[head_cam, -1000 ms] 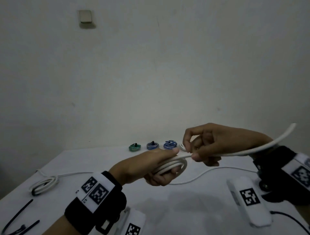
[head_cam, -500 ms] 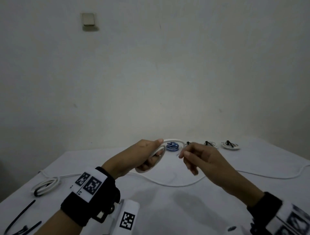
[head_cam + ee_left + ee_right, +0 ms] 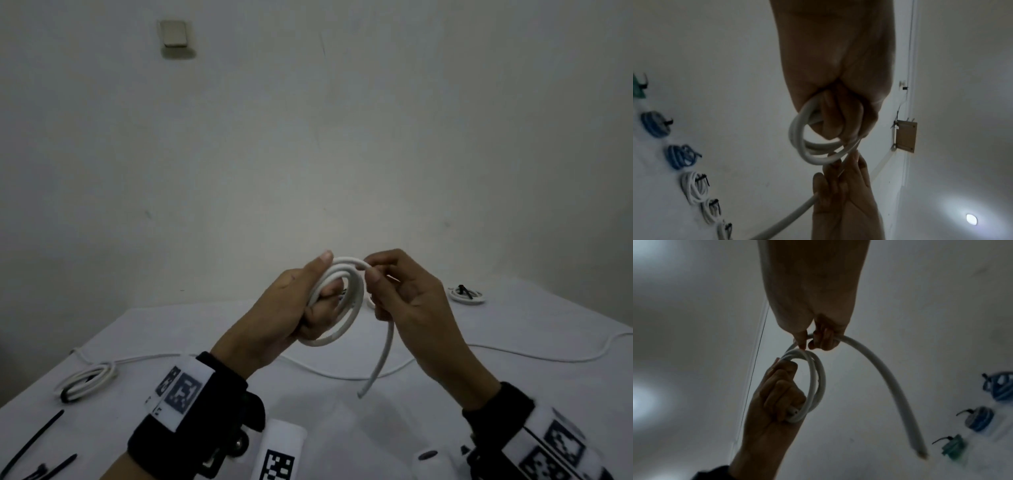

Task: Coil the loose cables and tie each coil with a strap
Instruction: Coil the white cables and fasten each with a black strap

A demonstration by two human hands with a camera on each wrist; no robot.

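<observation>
My left hand point(image 3: 308, 301) grips a white cable coil point(image 3: 346, 301) of about three loops, held upright above the table point(image 3: 205, 329). The same coil point(image 3: 807, 144) wraps my curled left fingers point(image 3: 840, 116) in the left wrist view. My right hand point(image 3: 394, 291) pinches the cable at the coil's top, thumb and forefinger together. The free tail point(image 3: 380, 363) hangs down from the right hand to a cut end above the table. In the right wrist view the tail point(image 3: 890, 386) arcs down from my right fingers point(image 3: 822, 340) beside the coil point(image 3: 813, 382).
A long loose white cable point(image 3: 342, 375) snakes across the table. A tied white coil point(image 3: 85, 380) lies at left, black straps point(image 3: 34, 442) at the near left corner. Tied coils line the far edge: white point(image 3: 467, 294), blue point(image 3: 653, 125), green point(image 3: 953, 446).
Both hands have risen and come together. The coil has gained a loop, and the tail now hangs short from my right hand instead of trailing off to the right.
</observation>
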